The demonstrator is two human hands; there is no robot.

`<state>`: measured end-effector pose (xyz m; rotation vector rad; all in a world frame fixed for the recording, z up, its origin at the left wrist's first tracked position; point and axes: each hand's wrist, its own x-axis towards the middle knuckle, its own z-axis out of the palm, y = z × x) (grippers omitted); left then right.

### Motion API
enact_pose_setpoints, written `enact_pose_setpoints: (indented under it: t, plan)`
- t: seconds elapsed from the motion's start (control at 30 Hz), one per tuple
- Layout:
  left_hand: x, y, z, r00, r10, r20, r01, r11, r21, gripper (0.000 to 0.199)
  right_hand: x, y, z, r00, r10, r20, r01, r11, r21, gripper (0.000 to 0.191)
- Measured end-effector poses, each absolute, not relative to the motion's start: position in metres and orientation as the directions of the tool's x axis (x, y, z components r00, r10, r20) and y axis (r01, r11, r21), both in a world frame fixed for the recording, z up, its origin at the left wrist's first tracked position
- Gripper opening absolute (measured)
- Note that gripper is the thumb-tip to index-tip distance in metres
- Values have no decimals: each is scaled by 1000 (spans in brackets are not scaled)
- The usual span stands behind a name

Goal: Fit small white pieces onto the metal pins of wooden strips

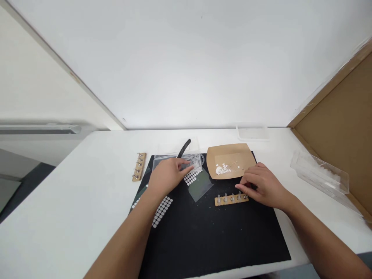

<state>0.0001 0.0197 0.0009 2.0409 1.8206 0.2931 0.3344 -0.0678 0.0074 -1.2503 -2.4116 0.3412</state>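
Observation:
My left hand (170, 174) reaches over a clear plastic box (158, 158) of small clear pieces (195, 161). Its thumb and fingers are apart at the tips, among or just above those pieces. My right hand (263, 186) is closed, thumb against forefinger, by the right end of a tan strip (229, 200). What it pinches, if anything, is too small to make out. Small metal fittings line that strip, and several carry upright clear pieces (225, 197). A brown paper tray (215, 155) with white bits (223, 169) lies behind it.
A black mat (203, 240) covers part of the white table (64, 217). White oval sticker sheets (162, 211) lie under my left arm. A second tan strip (139, 166) is at left. A black handle (184, 148) sticks up behind the box. Clear containers (322, 170) stand at right.

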Motion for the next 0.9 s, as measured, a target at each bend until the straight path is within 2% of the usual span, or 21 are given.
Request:
enact_pose_setpoints:
  t: [0.3, 0.43, 0.57, 0.77, 0.9]
  plan:
    - [11, 19, -4, 163, 977, -135, 895, -88, 437, 28, 333, -68, 7, -521, 818, 244, 719, 574, -391, 32]
    - [14, 17, -2, 231, 962, -143, 914, -164, 371, 27, 333, -68, 7, -522, 819, 238, 721, 573, -389, 33]
    - [14, 15, -5, 220, 975, 9, 919, -210, 334, 30, 333, -68, 8, -516, 819, 249, 723, 573, -385, 34]
    - [16, 14, -12, 186, 936, 300, 844, -308, 438, 28, 331, -69, 5, -521, 815, 252, 712, 578, -397, 32]
    - [17, 15, -20, 189, 916, 353, 812, -348, 469, 25, 331, -69, 2, -526, 810, 260, 705, 586, -400, 32]
